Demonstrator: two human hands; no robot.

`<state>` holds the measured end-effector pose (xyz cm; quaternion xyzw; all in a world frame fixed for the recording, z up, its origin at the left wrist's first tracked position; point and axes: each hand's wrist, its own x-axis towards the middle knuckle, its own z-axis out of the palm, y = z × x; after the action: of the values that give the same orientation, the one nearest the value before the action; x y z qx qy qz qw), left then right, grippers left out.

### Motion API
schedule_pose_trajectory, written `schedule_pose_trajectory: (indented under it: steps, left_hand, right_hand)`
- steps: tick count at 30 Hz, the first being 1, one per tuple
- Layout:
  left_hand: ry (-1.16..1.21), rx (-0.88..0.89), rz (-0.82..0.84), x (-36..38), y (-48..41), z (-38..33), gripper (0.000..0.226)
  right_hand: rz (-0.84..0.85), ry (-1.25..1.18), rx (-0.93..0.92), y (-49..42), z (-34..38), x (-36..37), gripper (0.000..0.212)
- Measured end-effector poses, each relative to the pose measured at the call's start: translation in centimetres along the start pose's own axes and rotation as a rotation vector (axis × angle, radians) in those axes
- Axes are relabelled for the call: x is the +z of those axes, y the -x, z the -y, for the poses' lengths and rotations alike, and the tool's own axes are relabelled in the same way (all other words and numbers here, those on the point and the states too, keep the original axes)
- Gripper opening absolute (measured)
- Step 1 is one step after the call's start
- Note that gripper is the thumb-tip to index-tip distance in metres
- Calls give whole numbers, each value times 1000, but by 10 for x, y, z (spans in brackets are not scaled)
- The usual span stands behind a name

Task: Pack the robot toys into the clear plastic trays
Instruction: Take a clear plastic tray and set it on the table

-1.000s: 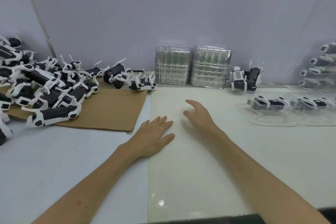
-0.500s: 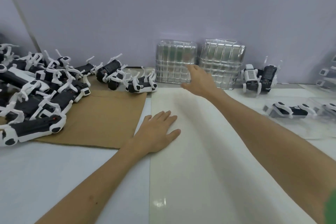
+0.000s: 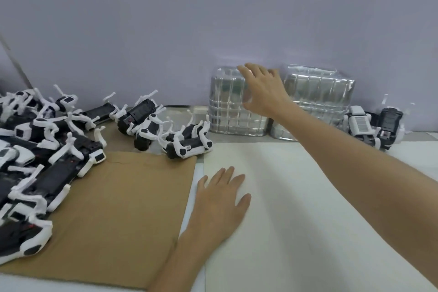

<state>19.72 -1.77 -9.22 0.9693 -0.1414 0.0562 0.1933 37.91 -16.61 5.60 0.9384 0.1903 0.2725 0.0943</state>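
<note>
Early stage: black-and-white robot toys (image 3: 59, 173) lie heaped, unpacked, on brown cardboard sheet (image 3: 123, 208), left. Right hand (image 3: 263, 92), fingers spread and released, is at top of stack of clear plastic trays (image 3: 225, 114), far side. Left hand (image 3: 220, 204) lies flat on white bench (image 3: 296, 220), holding nothing.

A plain lilac wall (image 3: 213, 7) stands behind the white table (image 3: 296, 232). Brown cardboard (image 3: 123, 208) lies on its left part.

Toy pile (image 3: 47, 161) on cardboard (image 3: 113, 208), seemingly left of trays (image 3: 227, 106).
</note>
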Motion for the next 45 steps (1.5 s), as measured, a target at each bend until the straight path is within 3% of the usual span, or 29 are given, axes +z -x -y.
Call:
schedule_pose_trajectory:
  steps: [12,18,24,40,43,45]
  left_hand:
    - [4,11,-34,4,-4,3,52]
    - [86,21,-47,1,-4,0,59]
    - [1,25,-26,-12,-2,-7,40]
    - [72,-17,-18,0,-4,2,51]
    - [49,-12,-20,0,-4,2,50]
    - [53,-15,-12,-1,-4,2,49]
  right_hand:
    - [78,-56,-81,-25,-6,9,81]
    - [-22,-28,-88,-17,1,18,82]
    - [-123,-94,-24,-11,7,25,82]
    - [-138,32,-161,-39,-2,-19,71]
    - [-317,-58,-42,-48,-9,-39,75]
    - [-305,-110,-36,-44,-4,-48,77]
